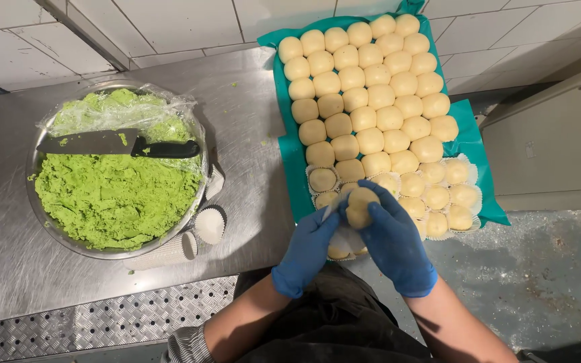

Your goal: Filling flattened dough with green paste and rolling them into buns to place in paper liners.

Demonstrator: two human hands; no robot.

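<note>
**Gloved hands wrapping a dough ball at a steel counter**

A steel counter [237, 121] fills the left and middle of the frame, seen from above, with white wall tiles along the top edge. On its right end, running from the top centre down to the middle right, lies a tray [290, 161] lined in teal, packed with rows of pale round dough balls [371, 101]. The nearest rows, at lower right of the tray, sit in white paper cups.

At middle left stands a wide metal bowl [35, 168] of bright green paste [109, 195], partly covered with cling film. A knife [119, 143] with a black handle lies flat across its upper half. Just beside the bowl's lower right rim lie stacks of paper cups [203, 228], tipped on their sides.

At lower centre, two hands in blue gloves meet over the tray's near edge. The right hand [395, 242] curls its fingers around one dough ball [360, 207], cradling it from behind. The left hand [307, 249] pinches a thin white paper beneath the ball, fingers pressed together.

Likely risks: squeezing too hard could dent the soft ball; the paper could crease or slip; the ball, held over the tray's edge, could drop onto its neighbours. The knife could slide off the bowl if the bowl is knocked.
</note>
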